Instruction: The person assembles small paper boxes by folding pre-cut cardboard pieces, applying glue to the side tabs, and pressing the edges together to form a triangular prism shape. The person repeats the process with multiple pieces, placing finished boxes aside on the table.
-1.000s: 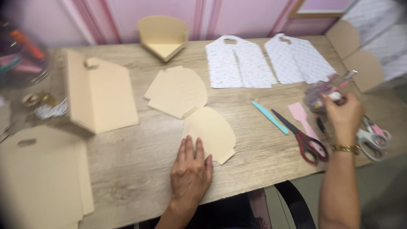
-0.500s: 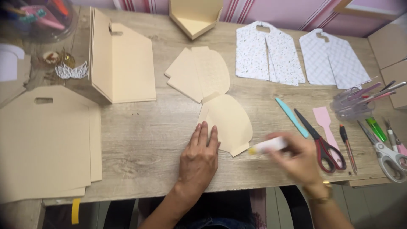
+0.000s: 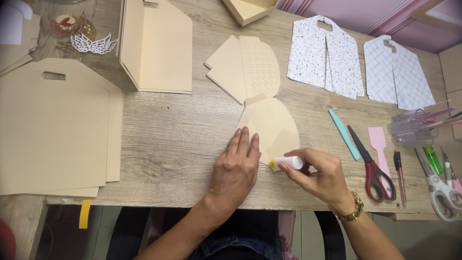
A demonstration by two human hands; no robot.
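The left hand (image 3: pixel 236 171) lies flat on the bench (image 3: pixel 173 139), fingers spread and released, with the fingertips pressing the near edge of the card (image 3: pixel 272 127). The right hand (image 3: pixel 322 175) has its fingers clenched around a glue stick (image 3: pixel 286 162), whose tip touches the same near edge. The card looks light and thin, probably easy to bend, so holding it flat seems best. Farther away are scissors (image 3: pixel 373 166) and 2 patterned sheets (image 3: pixel 327 55).

We see left hand (image 3: pixel 236 171) flat on bench (image 3: pixel 183 135), pinning tan card (image 3: pixel 272 127); right hand (image 3: pixel 322 175) presses glue stick (image 3: pixel 287 163) on its edge.
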